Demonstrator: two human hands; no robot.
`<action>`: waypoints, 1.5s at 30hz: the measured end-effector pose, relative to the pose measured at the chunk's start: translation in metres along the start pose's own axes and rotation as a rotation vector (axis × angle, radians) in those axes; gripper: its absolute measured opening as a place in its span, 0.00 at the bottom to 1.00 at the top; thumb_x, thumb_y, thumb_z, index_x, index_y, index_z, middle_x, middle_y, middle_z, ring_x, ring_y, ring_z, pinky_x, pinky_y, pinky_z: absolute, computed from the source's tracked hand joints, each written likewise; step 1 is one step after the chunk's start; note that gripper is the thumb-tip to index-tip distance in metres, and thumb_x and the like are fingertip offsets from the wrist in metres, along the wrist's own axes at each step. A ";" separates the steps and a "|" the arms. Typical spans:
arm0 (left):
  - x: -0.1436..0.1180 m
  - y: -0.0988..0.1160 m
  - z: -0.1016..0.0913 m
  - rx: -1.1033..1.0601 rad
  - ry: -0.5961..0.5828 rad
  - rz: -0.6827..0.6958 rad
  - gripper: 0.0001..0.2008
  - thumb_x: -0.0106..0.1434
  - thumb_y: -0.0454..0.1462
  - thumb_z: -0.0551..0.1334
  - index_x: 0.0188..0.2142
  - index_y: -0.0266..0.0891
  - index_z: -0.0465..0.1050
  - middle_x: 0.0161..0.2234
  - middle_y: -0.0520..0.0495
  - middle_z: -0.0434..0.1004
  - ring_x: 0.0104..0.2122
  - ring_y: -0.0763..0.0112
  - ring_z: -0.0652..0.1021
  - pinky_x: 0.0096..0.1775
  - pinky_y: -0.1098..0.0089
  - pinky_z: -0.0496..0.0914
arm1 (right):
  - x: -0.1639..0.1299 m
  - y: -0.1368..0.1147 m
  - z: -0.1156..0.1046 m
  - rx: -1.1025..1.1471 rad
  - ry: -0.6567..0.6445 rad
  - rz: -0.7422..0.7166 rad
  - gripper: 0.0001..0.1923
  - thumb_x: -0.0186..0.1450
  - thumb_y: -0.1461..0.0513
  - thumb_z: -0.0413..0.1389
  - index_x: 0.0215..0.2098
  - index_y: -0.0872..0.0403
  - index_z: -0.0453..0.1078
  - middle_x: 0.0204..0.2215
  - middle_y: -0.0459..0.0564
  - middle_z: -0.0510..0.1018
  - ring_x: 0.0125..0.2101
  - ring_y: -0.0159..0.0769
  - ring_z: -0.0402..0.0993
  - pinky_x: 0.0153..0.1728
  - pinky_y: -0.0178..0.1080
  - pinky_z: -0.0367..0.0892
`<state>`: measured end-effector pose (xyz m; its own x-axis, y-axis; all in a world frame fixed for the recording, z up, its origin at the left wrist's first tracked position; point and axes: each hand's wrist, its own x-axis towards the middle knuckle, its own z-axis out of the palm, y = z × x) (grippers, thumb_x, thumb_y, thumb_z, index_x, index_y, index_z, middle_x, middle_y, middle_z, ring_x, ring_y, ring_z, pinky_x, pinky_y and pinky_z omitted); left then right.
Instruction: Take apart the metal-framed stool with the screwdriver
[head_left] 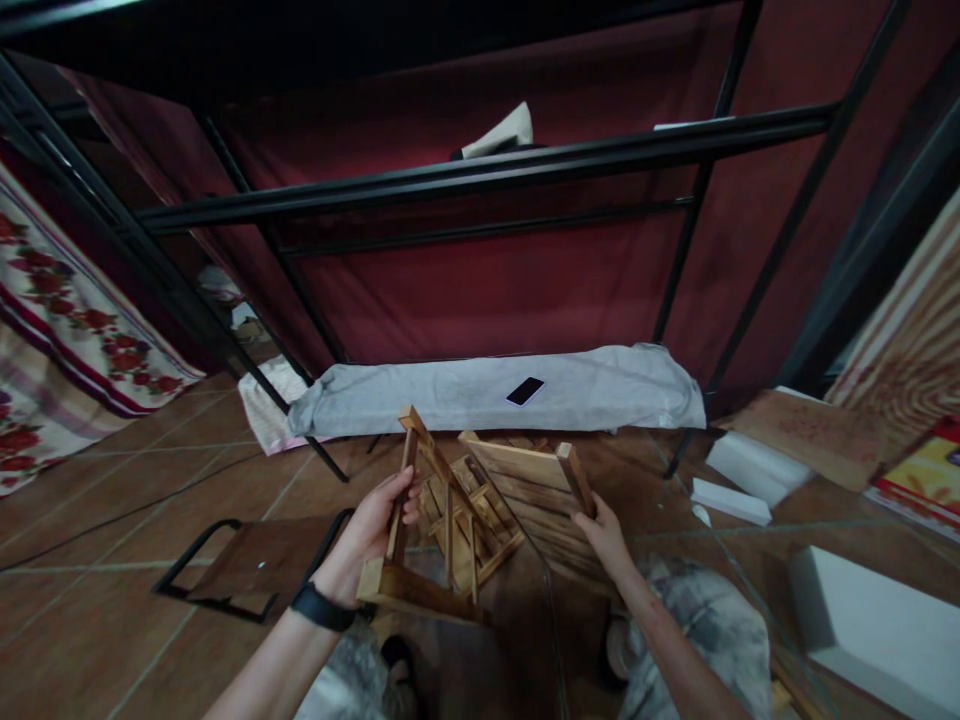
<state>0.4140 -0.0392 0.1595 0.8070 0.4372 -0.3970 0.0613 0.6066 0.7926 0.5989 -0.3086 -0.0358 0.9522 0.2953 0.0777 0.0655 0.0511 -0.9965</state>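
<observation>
The left hand [386,510] has its fingers curled around one side bar of a wooden frame [416,590], thumb and fingers closing on the wood, and holds it tilted in front of the body, above the tiled floor [285,485]. The right hand [604,535] pinches the end rail of a slatted panel [525,495], gripping it by its right edge, so the panel leans with its boards sloping; its lower part is too dark to make out well. Between and behind the two, a pile [487,512] of more wooden parts lies on the floor, and whether the frame or the panel touches it cannot be told from here. Both pieces look like dry, plain wood: stiff, probably light enough for one hand each, and not very slippery. The frame's thin rungs are likely its weakest part, so the thicker side bar is a sound place to hold it. The panel, held at one edge only, would tend to swing or twist; a grip on the solid rail seems better than one on the slats, and a second hold at the far edge would steady it.
</observation>
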 end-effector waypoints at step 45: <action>-0.022 -0.074 0.067 0.197 -0.167 -0.026 0.12 0.57 0.43 0.62 0.32 0.36 0.65 0.21 0.53 0.65 0.16 0.79 0.65 0.17 0.77 0.61 | -0.112 0.035 -0.014 -0.034 0.358 0.084 0.29 0.53 0.54 0.57 0.53 0.55 0.65 0.45 0.53 0.76 0.49 0.43 0.69 0.50 0.42 0.62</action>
<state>0.4310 -0.1382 0.1412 0.8885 0.2977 -0.3493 0.1832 0.4678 0.8646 0.4985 -0.3531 -0.0796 0.9984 -0.0554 -0.0135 -0.0131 0.0072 -0.9999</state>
